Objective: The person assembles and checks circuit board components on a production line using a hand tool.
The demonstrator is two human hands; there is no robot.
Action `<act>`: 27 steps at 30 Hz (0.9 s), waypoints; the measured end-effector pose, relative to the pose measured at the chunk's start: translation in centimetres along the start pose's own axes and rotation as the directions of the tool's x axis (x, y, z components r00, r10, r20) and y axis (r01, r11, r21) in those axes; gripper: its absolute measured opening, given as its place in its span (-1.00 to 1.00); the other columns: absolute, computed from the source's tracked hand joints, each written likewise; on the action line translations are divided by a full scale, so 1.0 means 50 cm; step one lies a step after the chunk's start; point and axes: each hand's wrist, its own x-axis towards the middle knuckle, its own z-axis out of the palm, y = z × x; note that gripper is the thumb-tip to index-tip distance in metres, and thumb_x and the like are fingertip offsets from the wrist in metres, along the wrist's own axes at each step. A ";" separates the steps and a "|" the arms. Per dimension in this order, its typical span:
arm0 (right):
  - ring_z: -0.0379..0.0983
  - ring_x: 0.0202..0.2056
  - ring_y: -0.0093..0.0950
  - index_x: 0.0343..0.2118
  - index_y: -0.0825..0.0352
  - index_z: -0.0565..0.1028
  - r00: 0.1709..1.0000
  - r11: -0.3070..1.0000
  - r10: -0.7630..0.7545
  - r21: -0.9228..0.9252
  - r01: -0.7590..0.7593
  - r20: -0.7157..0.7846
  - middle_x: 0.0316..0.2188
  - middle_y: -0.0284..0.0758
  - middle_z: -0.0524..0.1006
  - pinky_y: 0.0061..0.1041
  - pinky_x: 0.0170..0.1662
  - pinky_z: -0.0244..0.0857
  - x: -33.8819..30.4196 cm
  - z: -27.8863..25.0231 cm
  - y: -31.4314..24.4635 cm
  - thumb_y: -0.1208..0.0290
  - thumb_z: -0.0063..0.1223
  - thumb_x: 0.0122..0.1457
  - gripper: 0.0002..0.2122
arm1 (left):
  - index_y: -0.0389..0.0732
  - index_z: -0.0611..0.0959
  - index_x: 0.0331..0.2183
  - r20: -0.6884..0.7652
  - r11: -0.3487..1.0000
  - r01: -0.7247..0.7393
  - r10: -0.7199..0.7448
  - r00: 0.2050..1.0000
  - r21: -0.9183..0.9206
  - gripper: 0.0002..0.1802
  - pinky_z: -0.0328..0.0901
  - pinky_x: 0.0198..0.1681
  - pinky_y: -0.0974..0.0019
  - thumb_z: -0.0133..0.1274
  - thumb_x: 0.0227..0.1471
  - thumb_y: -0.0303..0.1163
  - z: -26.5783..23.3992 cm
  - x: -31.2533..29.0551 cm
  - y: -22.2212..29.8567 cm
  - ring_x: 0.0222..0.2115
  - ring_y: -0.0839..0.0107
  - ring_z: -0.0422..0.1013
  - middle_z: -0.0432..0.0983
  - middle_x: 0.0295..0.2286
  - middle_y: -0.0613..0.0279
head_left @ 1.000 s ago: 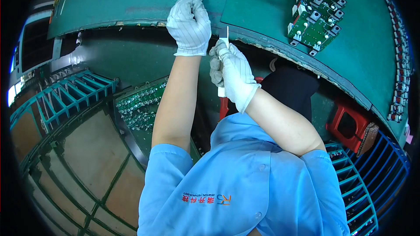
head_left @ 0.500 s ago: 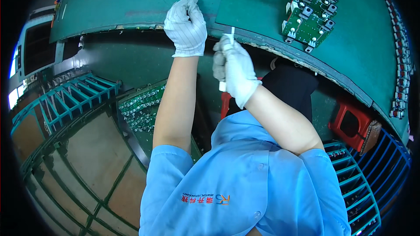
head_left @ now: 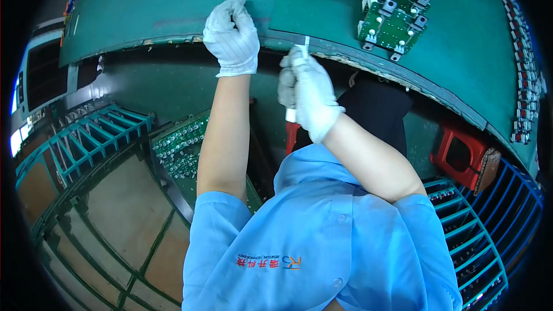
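- Green matting covers the workbench (head_left: 173, 6), whose worn front edge curves across the top of the view.
- At that edge the right hand (head_left: 311, 95), in a white glove, is closed in a fist round a slim white stick-like tool (head_left: 305, 46). One thin end pokes out above the fingers and touches the bench edge; a stubbier end shows below the fist.
- Its long axis runs nearly upright in the picture, the thin tip pointing away from the person toward the bench.
- It looks light and stiff, probably plastic, and the narrow tip could likely snap if levered sideways. The thicker lower part, where the fist already sits, seems the sound place to hold it.
- Just beside it, the left hand (head_left: 231, 37), also gloved, lies curled over the bench edge, fingers bent and pressed on the mat; I cannot tell whether it pins anything beneath.
- Farther back on the bench sits a cluster of green circuit boards (head_left: 394, 14).
- Below are teal wire racks (head_left: 86, 144), a tray of boards (head_left: 181, 147) and a red stool (head_left: 461, 152).
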 end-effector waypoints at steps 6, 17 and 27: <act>-0.06 -0.78 -0.69 -0.37 0.21 0.32 0.993 0.991 -0.114 0.068 0.115 -0.014 -0.73 -0.54 0.13 -0.65 -0.70 -0.17 -0.013 -0.047 -0.016 0.12 -0.14 0.31 -0.75 | -0.33 0.66 -0.37 0.040 0.989 0.093 -0.089 0.995 -0.111 -0.83 0.43 -0.33 0.35 0.01 0.07 -0.47 0.008 -0.006 -0.001 -0.46 0.39 0.53 0.62 -0.40 0.08; -0.03 -0.76 -0.71 -0.38 0.21 0.30 0.997 0.998 -0.063 0.021 0.062 0.047 -0.72 -0.56 0.14 -0.67 -0.70 -0.12 -0.029 -0.076 -0.023 0.10 -0.20 0.33 -0.72 | -0.36 0.64 -0.36 0.059 0.995 0.090 -0.088 0.994 -0.041 -0.84 0.42 -0.36 0.39 0.01 0.07 -0.49 0.004 -0.004 0.002 -0.48 0.43 0.52 0.62 -0.40 0.08; 0.00 -0.76 -0.68 -0.36 0.21 0.33 0.989 0.979 -0.131 0.147 0.140 -0.066 -0.70 -0.54 0.19 -0.64 -0.69 -0.14 -0.018 -0.049 0.008 0.14 -0.19 0.33 -0.76 | -0.37 0.63 -0.37 0.068 0.973 0.151 -0.141 0.988 -0.173 -0.85 0.41 -0.38 0.40 0.02 0.08 -0.49 0.010 -0.009 -0.004 -0.50 0.45 0.50 0.61 -0.41 0.07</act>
